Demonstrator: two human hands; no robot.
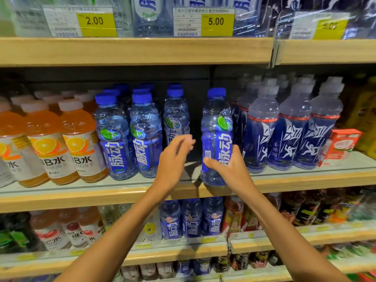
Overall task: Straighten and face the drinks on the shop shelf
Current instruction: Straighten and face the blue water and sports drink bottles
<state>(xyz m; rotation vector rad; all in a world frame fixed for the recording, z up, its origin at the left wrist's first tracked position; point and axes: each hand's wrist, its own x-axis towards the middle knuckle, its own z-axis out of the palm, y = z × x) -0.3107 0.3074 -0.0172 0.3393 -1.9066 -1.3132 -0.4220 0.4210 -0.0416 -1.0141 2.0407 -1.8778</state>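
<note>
On the middle shelf stand rows of blue-capped clear drink bottles with blue labels. My right hand grips one of them, a blue-label bottle, upright at the shelf's front edge, with its label turned partly to the right. My left hand hovers in front of a blue-label bottle set further back, fingers loosely bent and blurred, holding nothing. Two more blue-label bottles stand at the front to the left, labels facing out.
Orange drink bottles fill the left of the shelf, dark-blue sports drinks the right, with a red carton beyond them. A gap lies between the held bottle and the left rows. Shelves with price tags sit above, further bottles below.
</note>
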